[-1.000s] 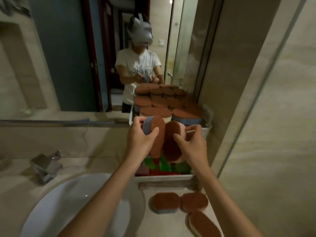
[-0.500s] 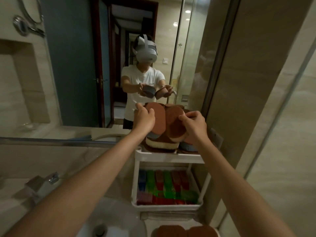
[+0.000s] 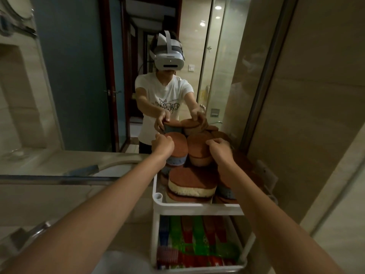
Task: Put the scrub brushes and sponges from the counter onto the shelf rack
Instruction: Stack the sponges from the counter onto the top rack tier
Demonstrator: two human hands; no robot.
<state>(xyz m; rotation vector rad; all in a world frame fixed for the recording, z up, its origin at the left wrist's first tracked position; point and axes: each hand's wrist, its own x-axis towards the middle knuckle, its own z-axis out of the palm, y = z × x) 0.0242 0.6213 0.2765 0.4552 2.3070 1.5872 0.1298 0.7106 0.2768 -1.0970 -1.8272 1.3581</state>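
While gripped by hands, sponges atop rack

Both hands on sponges at top of shelf rack, in front of mirror.

Left hand grips a brown-topped sponge with blue base; right hand grips a brown sponge with tan base. Both sit side by side, touching, on the pile filling the top tier of the white rack. Lower tier holds red, green & blue items, prob. brushes, too blurred to tell. Sink rim at bottom edge, faucet at left. Mirror behind shows the person w/ headset, arms stretched fwd.
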